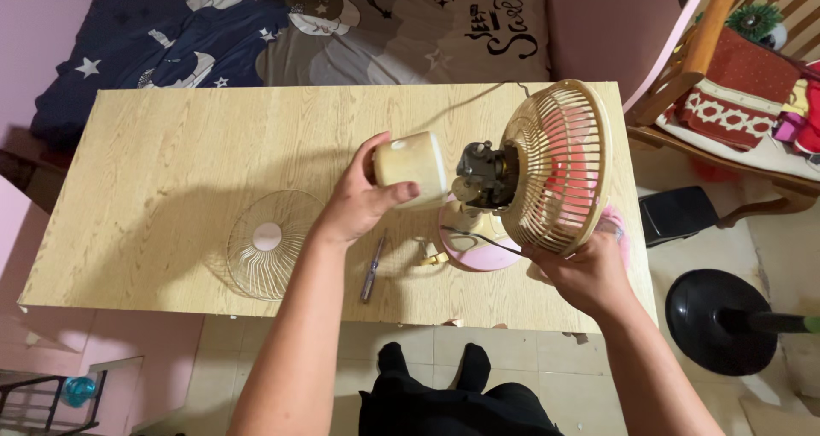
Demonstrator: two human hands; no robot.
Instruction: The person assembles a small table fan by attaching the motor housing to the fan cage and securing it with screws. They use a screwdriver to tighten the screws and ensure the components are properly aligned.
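Note:
A small table fan stands on a wooden table (171, 154). Its cream rear grille (559, 163) faces right with pink blades inside. The dark motor (484, 175) is bare behind the grille. My left hand (359, 201) holds the cream motor cover (412, 169) just left of the motor. My right hand (585, 269) grips the lower edge of the grille, close to the pink base (478, 248).
The loose front grille (269, 241) lies flat on the table to the left. A screwdriver (372, 269) lies near the front edge. A wooden chair (726, 77) with cloths stands at the right, and a black round stand base (713, 316) sits on the floor.

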